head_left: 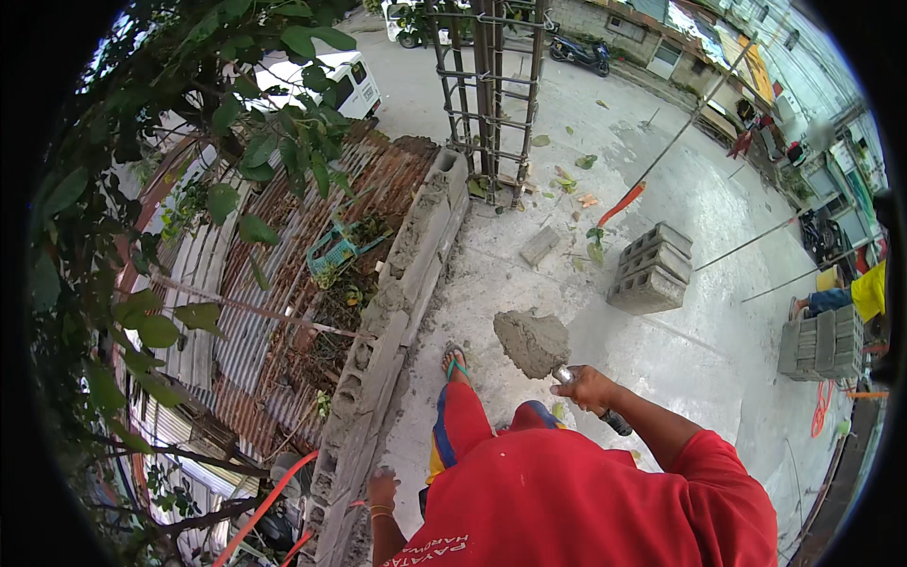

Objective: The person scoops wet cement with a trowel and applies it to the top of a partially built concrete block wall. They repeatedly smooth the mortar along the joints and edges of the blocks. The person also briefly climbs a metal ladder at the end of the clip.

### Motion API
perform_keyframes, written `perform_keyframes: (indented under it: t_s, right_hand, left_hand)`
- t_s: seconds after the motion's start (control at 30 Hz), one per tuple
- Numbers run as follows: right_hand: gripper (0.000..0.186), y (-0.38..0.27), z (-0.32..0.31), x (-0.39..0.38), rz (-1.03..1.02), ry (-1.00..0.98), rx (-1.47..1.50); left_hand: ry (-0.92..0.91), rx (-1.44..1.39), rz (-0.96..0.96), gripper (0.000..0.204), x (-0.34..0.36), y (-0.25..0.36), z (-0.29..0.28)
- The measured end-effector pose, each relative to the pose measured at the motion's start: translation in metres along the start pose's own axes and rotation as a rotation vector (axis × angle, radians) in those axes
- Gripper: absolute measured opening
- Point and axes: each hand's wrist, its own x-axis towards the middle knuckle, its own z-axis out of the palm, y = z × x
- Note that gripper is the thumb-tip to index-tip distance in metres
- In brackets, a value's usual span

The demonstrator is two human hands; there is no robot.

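Observation:
My right hand (590,390) is closed around the handle of a trowel (619,424), held out in front of my body. A heap of wet grey mortar (532,344) covers its blade. Low on my left side hangs my left hand (382,489), beside a low wall of hollow concrete blocks (357,383); its fingers are too hidden to read. Rough mortar lies along the top of that wall, and some block cavities show.
A rebar column cage (487,99) rises at the wall's far end. Stacked hollow blocks (652,269) and a loose block piece (539,246) sit on the concrete floor. Rusty corrugated roofing (283,312) and branches lie left. At far right, a person in yellow (867,291) is near more blocks (822,345).

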Motion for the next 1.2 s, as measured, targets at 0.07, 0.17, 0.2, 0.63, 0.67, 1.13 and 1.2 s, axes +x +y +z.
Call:
perform_keyframes:
  t_s: [0.07, 0.17, 0.2, 0.63, 0.67, 1.13, 1.2]
  right_hand:
    - [0.041, -0.012, -0.016, 0.014, 0.036, 0.056, 0.085]
    - [0.045, -0.02, -0.037, 0.034, -0.005, 0.144, 0.164]
    - [0.048, -0.021, -0.041, 0.044, -0.006, 0.148, 0.209]
    - [0.063, -0.026, -0.137, 0.154, -0.101, 0.332, 0.064]
    - [0.067, -0.039, -0.146, 0.155, -0.077, 0.266, 0.044]
    - [0.04, -0.218, -0.203, 0.306, 0.091, 0.114, 0.238]
    - [0.038, -0.24, -0.204, 0.344, 0.099, 0.083, 0.314]
  left_hand:
    - [-0.021, 0.276, 0.238, 0.02, 0.052, 0.06, -0.004]
    - [-0.039, 0.165, 0.163, 0.021, 0.116, 0.186, 0.007]
    - [-0.076, 0.15, 0.17, 0.023, 0.128, 0.23, 0.017]
    - [-0.159, 0.381, 0.157, 0.041, 0.142, 0.544, 0.209]
    - [-0.143, 0.362, 0.163, 0.043, 0.148, 0.557, 0.208]
    - [-0.023, 0.254, 0.713, 0.047, 0.378, 0.775, 0.279]
    - [-0.053, 0.233, 0.701, 0.049, 0.424, 0.799, 0.291]
